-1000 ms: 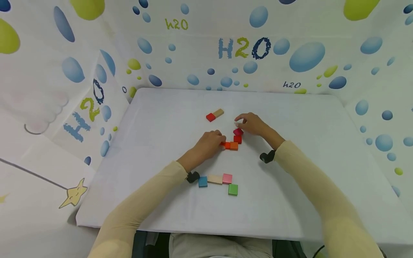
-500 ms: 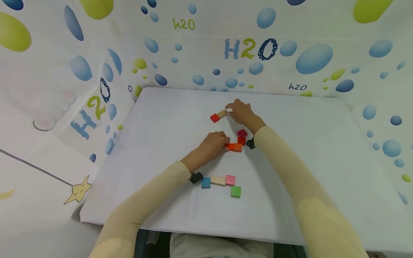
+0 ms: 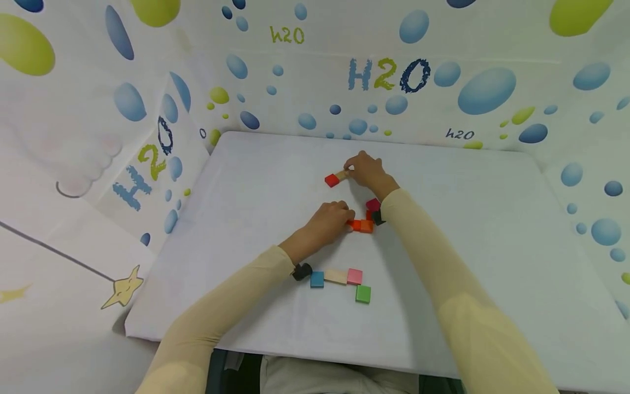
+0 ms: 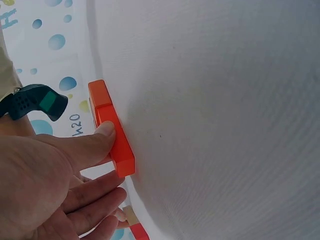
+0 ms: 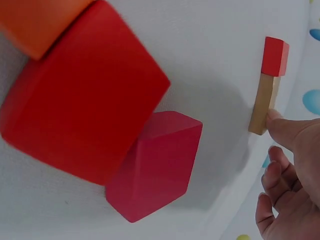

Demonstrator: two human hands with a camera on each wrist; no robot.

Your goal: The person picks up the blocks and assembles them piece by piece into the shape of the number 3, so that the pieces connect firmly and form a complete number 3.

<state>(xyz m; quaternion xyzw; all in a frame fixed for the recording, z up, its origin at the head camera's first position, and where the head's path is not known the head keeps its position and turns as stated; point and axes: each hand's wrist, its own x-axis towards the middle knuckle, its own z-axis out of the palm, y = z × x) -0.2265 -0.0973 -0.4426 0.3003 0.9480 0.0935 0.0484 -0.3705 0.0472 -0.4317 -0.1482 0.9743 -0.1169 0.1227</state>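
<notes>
My left hand (image 3: 328,221) pinches a red-orange block (image 4: 120,142) at the left end of a short row, its thumb flat against the block's side. An orange block (image 3: 366,226) joins that block on the right. Behind it come a red block (image 5: 90,95) and a crimson angled block (image 5: 165,165), forming a corner. Farther back, my right hand (image 3: 366,169) holds the near-right end of a plain wooden block (image 5: 264,105) between thumb and fingers. A small red block (image 3: 332,180) abuts that block's other end.
Nearer the front edge, a blue block (image 3: 317,279), a plain wooden block (image 3: 336,276) and a pink block (image 3: 355,276) stand in a row. A green block (image 3: 363,294) sits just in front of the pink one. A white cloth (image 3: 246,219) covers the table.
My right hand has moved from beside the crimson block back and left to the plain wooden block, and its fingers have closed on it. The left hand stays at the red-orange block.
</notes>
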